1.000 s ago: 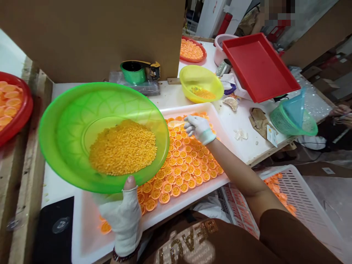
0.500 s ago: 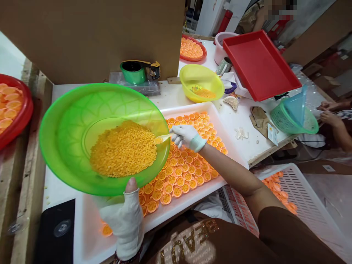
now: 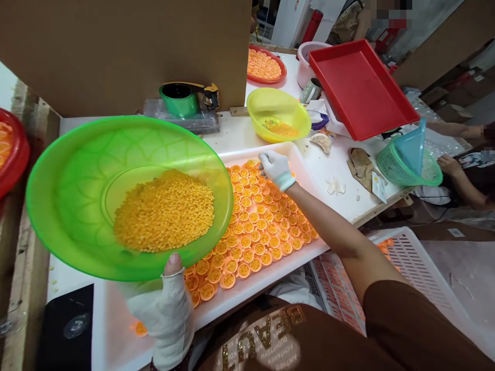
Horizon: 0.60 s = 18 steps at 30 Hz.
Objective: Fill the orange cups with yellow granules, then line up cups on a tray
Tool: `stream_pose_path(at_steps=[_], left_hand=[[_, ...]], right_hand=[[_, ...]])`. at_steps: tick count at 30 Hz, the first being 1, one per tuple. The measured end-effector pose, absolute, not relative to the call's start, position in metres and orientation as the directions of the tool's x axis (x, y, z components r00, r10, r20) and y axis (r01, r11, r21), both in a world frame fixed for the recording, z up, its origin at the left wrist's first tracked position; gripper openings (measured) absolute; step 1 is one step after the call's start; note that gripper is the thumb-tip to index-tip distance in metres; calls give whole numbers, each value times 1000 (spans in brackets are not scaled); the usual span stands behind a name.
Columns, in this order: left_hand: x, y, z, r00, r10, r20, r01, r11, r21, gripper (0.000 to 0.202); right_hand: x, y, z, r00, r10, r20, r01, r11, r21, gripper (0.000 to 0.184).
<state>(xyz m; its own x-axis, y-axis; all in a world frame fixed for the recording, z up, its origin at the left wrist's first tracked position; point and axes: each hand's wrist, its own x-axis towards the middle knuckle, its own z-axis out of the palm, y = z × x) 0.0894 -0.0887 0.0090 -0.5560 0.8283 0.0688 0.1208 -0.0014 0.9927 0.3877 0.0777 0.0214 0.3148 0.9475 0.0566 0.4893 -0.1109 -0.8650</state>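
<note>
My left hand [image 3: 168, 312], in a white glove with the thumb tip bare, grips the near rim of a large green basin [image 3: 73, 185], which is tilted towards me. A heap of small yellow pellets [image 3: 166, 214] lies in the basin. Below and to the right, a white tray [image 3: 116, 319] holds rows of small orange cups [image 3: 245, 241], many with yellow pellets inside. Over the tray's far part, my gloved right hand [image 3: 276, 169] is closed on a small spoon, now almost wholly hidden by the fingers.
Behind the tray stand a yellow bowl [image 3: 270, 105] and a tape dispenser [image 3: 180, 103]. A red tray [image 3: 363, 87] leans at the back right, near a green basket [image 3: 398, 162]. Another person's hand [image 3: 450, 165] is beside that basket. A white crate [image 3: 421, 263] sits lower right.
My right hand has left the pellet heap with the spoon and moved right and away, over the far cups. The basin has shifted slightly left in view, still in my left hand.
</note>
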Motion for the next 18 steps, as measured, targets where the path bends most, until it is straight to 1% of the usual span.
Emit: stream_pose_path(at_steps=[2,3,5,6,8,9,11,14,15,16,18], left_hand=[[90,-88,10,-559,827,61,97,-9,995,70],[90,-88,10,-557,828,65,88,-19,996,72],[89,-88,9,-556,828,75,76,-40,996,76],[89,-88,8,-559,826,78,71,-46,996,77],[89,-88,6,-568,818,89,76,-56,996,77],[89,-88,7,-562,821,100,79,-67,995,76],[90,-87,9,-536,834,131,88,-99,991,74],[92,-87,16,-482,862,159,84,-135,987,70],[92,-87,17,-473,865,168,78,-149,986,70],[92,-87,18,-473,863,179,71,-165,984,71],[92,-89,17,-474,862,182,65,-172,983,74]], right_hand=[[388,74,22,204,964,171,675,-12,-737,22],[388,70,25,157,965,210,741,26,-672,22],[385,63,35,110,956,273,803,76,-592,20],[382,58,41,105,948,301,802,98,-589,19],[368,48,54,110,940,323,746,137,-652,22],[357,43,59,106,947,304,701,145,-698,25],[330,34,63,44,977,210,638,135,-759,29],[288,26,54,-138,990,10,655,99,-749,26],[278,25,49,-172,984,-55,647,71,-759,27],[270,24,44,-178,977,-121,618,15,-786,28],[264,24,37,-131,955,-266,489,-171,-855,28]])
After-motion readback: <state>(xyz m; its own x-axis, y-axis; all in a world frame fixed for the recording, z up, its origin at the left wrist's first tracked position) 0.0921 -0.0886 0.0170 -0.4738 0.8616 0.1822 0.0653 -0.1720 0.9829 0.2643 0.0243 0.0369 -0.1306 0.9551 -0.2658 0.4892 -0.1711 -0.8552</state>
